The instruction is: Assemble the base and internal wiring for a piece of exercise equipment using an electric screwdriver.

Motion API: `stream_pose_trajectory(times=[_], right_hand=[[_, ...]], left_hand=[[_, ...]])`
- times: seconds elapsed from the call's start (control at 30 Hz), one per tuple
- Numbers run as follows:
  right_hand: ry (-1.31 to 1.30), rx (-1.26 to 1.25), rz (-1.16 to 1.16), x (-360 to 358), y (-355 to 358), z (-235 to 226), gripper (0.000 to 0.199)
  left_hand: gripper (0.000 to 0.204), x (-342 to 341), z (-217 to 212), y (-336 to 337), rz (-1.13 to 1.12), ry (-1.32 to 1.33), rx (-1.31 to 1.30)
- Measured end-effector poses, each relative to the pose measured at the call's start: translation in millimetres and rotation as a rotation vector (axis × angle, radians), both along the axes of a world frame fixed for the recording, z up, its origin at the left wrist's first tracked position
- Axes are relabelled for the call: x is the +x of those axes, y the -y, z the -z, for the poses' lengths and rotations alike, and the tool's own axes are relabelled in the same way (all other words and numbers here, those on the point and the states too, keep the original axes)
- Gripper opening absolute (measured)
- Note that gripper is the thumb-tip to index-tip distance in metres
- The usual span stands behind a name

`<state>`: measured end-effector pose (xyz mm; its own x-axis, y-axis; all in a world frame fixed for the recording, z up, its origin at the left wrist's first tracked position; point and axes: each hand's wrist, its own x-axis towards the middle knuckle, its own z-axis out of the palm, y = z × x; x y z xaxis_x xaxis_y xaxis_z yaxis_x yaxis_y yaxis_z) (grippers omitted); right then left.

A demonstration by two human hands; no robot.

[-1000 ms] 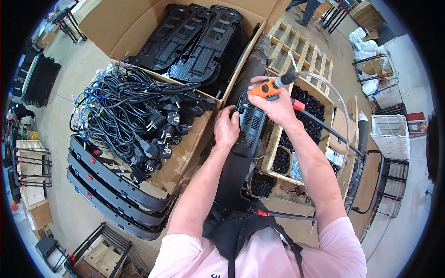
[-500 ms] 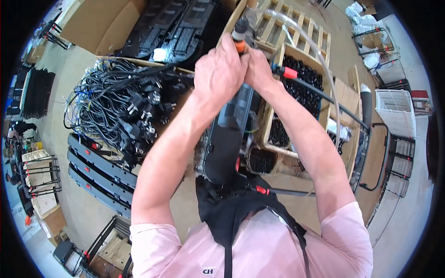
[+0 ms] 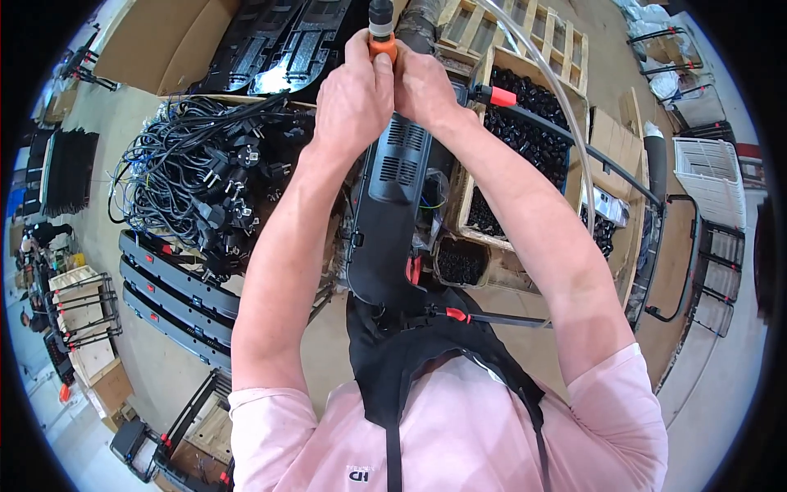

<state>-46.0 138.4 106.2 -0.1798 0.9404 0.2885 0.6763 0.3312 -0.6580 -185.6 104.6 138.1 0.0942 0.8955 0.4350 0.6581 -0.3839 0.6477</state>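
Observation:
My left hand point(image 3: 354, 98) and my right hand point(image 3: 422, 82) are raised together near the top middle, both wrapped around a small orange and black tool point(image 3: 381, 29) whose black tip sticks up above the fingers. Below them stands a long black plastic housing point(image 3: 392, 205) with vent slots, upright against my body. A black apron point(image 3: 410, 361) hangs over my pink shirt.
A cardboard box of tangled black power cables with plugs point(image 3: 205, 180) lies to the left. Black plastic panels point(image 3: 172, 295) are stacked on the floor. At right, a wooden crate point(image 3: 525, 123) holds small black parts, with a clear tube point(image 3: 566, 107) arching above. Wooden pallet point(image 3: 541, 37) behind.
Both hands have risen further up and closed together around the orange tool; a second ago the right hand held it low over the housing while the left rested on the housing.

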Motion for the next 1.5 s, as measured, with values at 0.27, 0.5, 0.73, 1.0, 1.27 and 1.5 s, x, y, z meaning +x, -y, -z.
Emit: stream_pose_trajectory(times=[0.27, 0.5, 0.73, 1.0, 1.27, 1.5], right_hand=[[0.005, -0.022, 0.011, 7, 2, 3, 0.040], [0.063, -0.204, 0.033, -9, 3, -22, 0.047], [0.051, -0.188, 0.056, 2, -3, -18, 0.047], [-0.094, -0.188, -0.006, 18, 26, -32, 0.039], [-0.229, -0.196, 0.001, 2, 47, -17, 0.037], [-0.169, -0.127, -0.020, 5, 50, -28, 0.036]], left_hand=[[0.049, -4, -11, 0, 0.107, 0.154, -0.133], [0.057, -46, 8, -35, 0.396, 0.328, -0.180], [0.065, -25, 14, -42, 0.484, 0.501, -0.366], [0.070, -31, -31, -15, 0.632, 0.549, -0.403], [0.072, -30, -2, -5, 0.555, 0.556, -0.438], [0.063, -28, -11, 1, 0.592, 0.579, -0.372]])
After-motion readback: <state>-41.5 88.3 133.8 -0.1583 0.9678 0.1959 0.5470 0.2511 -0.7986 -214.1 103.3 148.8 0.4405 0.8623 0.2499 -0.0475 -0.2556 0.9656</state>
